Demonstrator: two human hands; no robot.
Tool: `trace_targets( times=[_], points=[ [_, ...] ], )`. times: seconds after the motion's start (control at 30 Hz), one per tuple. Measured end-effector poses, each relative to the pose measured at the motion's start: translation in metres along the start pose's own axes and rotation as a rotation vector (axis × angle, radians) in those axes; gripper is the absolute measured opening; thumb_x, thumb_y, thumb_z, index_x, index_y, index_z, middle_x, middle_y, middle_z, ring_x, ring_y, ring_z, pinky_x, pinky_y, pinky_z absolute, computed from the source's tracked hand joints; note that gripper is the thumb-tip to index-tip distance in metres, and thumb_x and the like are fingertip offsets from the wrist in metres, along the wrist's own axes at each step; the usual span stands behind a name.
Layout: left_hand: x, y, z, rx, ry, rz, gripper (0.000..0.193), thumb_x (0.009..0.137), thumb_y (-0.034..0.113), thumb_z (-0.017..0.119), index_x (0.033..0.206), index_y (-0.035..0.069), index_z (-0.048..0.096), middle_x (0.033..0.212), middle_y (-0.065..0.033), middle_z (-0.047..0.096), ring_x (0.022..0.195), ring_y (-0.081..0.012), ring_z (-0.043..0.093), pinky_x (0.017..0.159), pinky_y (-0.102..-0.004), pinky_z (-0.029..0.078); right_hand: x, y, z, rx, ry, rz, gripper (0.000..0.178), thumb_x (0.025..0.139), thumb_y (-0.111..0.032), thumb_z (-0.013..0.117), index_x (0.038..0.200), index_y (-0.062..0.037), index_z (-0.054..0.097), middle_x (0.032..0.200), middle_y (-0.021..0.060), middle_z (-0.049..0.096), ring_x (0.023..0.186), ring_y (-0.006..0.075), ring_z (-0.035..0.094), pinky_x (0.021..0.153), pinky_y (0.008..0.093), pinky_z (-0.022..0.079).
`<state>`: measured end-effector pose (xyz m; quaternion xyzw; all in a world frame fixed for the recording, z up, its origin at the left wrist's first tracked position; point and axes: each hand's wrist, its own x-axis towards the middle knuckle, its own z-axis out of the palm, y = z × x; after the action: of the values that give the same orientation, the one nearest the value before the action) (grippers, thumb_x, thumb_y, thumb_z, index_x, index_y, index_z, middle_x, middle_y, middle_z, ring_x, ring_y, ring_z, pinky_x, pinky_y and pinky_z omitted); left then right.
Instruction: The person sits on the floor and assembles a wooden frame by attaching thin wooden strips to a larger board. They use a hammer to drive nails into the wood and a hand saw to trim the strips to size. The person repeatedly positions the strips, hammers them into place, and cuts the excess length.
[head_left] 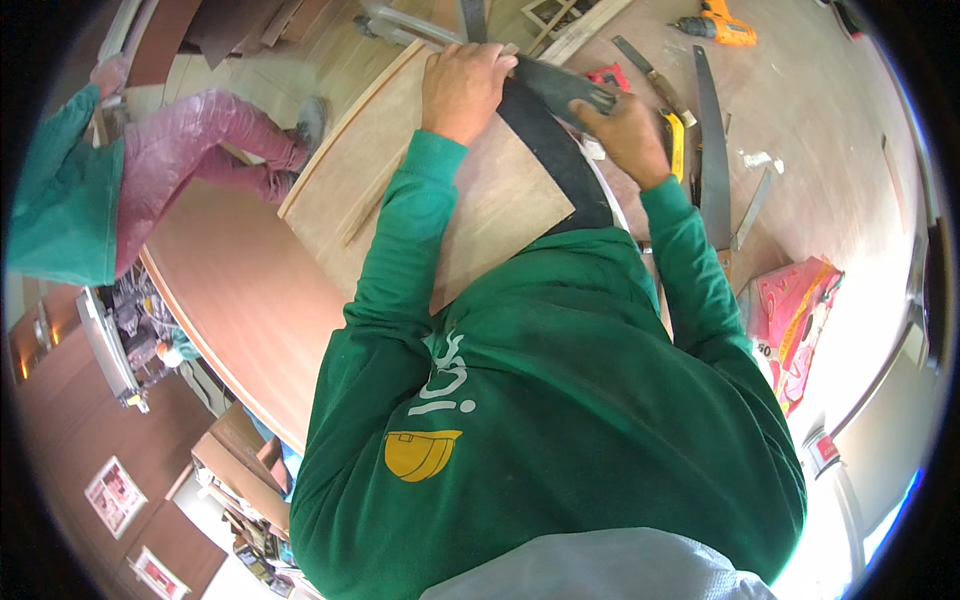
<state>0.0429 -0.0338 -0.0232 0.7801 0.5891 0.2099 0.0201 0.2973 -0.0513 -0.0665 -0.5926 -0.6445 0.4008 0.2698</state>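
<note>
My left hand (466, 92) is closed over the upper corner of a pale wooden panel (510, 185), its fingertips close to the end of a dark, flat, elongated tool. My right hand (627, 138) grips the other end of this dark tool (552, 88), thumb on top; its exact kind is hard to make out. The panel lies tilted in front of my body, its lower edge near my green sweatshirt. Dark cloth (560, 160) shows beside the panel's right edge. A thin wooden strip (375, 200) runs along the panel near my left forearm.
On the right-hand work surface lie a handsaw (712, 150), an orange drill (722, 28), a chisel-like tool (652, 78), a yellow-handled tool (676, 145) and a pink bag (790, 320). A brown board (235, 300) extends at left. Another person (190, 150) is beyond it.
</note>
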Motion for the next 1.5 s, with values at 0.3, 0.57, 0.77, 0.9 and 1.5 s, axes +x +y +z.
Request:
trace_targets(
  times=[0.3, 0.57, 0.77, 0.9, 1.5],
  points=[
    [-0.013, 0.014, 0.01, -0.063, 0.0, 0.012, 0.027, 0.106, 0.028, 0.058, 0.111, 0.004, 0.069, 0.099, -0.0197, 0.075, 0.089, -0.0431, 0.069, 0.084, -0.0521, 0.052, -0.03, -0.073, -0.042, 0.077, 0.316, -0.337, 0.043, 0.097, -0.003, 0.061, 0.14, -0.0036, 0.066, 0.122, 0.0279, 0.071, 0.113, 0.0437, 0.07, 0.096, 0.0446, 0.056],
    [-0.018, 0.015, 0.02, -0.039, 0.025, -0.028, 0.027, 0.106, 0.031, 0.059, 0.11, 0.006, 0.069, 0.1, -0.0178, 0.075, 0.086, -0.0421, 0.07, 0.078, -0.0523, 0.054, 0.023, -0.046, 0.029, -0.211, 0.017, -0.421, 0.051, 0.089, 0.001, 0.059, 0.14, -0.0037, 0.063, 0.116, 0.0295, 0.071, 0.106, 0.0467, 0.07, 0.09, 0.052, 0.058],
    [-0.022, 0.009, 0.02, -0.041, 0.093, -0.062, 0.028, 0.105, 0.032, 0.06, 0.11, 0.007, 0.07, 0.102, -0.0177, 0.075, 0.085, -0.0435, 0.07, 0.077, -0.0529, 0.054, 0.013, -0.065, -0.001, -0.186, 0.221, -0.443, 0.054, 0.087, -0.001, 0.059, 0.141, -0.003, 0.06, 0.105, 0.0301, 0.073, 0.096, 0.048, 0.071, 0.085, 0.0553, 0.058],
    [-0.017, 0.016, 0.019, -0.037, 0.04, -0.055, 0.027, 0.105, 0.03, 0.06, 0.112, 0.006, 0.07, 0.103, -0.0178, 0.075, 0.086, -0.0423, 0.07, 0.079, -0.0528, 0.054, 0.019, -0.041, 0.051, -0.153, 0.153, -0.494, 0.051, 0.087, 0.0, 0.058, 0.138, 0.0002, 0.06, 0.101, 0.0322, 0.071, 0.092, 0.0494, 0.071, 0.085, 0.0568, 0.058],
    [-0.006, -0.005, 0.012, -0.217, -0.068, -0.069, 0.035, 0.103, 0.04, 0.063, 0.111, 0.007, 0.071, 0.091, -0.02, 0.074, 0.085, -0.0444, 0.07, 0.074, -0.0537, 0.054, 0.011, -0.062, -0.007, 0.002, 0.268, -0.469, 0.044, 0.097, -0.007, 0.06, 0.14, -0.0075, 0.065, 0.125, 0.0279, 0.069, 0.116, 0.0463, 0.066, 0.098, 0.0471, 0.055]
  ],
)
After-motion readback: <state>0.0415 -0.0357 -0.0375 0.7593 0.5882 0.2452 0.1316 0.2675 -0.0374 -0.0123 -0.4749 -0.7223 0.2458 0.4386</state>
